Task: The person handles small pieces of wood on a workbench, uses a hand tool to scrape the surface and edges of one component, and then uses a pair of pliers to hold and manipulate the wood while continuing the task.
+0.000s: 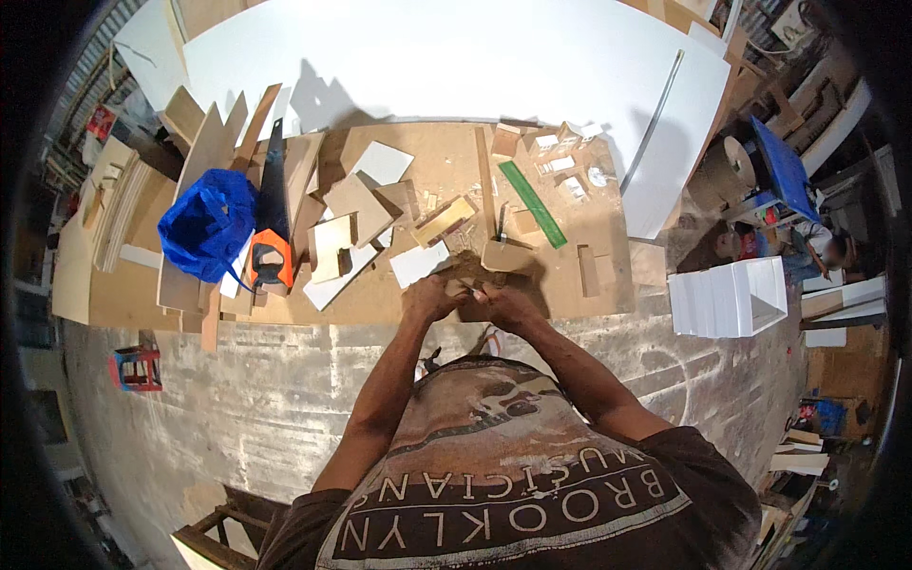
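My left hand (436, 298) and my right hand (503, 307) meet at the near edge of the brown workbench (380, 309). The fingers of both are closed, pinched around something small between them that I cannot make out. A white board piece (419, 264) lies just beyond my left hand. Close to my right hand is a brown wooden piece (506, 257), with a slim pen-like stick (502, 220) behind it. Farther off, a green strip (532, 203) lies slanted across the bench. Several board offcuts are scattered to the left, among them a small light panel (332, 247).
A handsaw with an orange handle (273, 259) and a blue bag (207, 224) are at the bench's left, beside upright boards. A large white panel (456, 57) spans the far side. At right stand a white box (727, 297) and, farther back, another person (819, 237).
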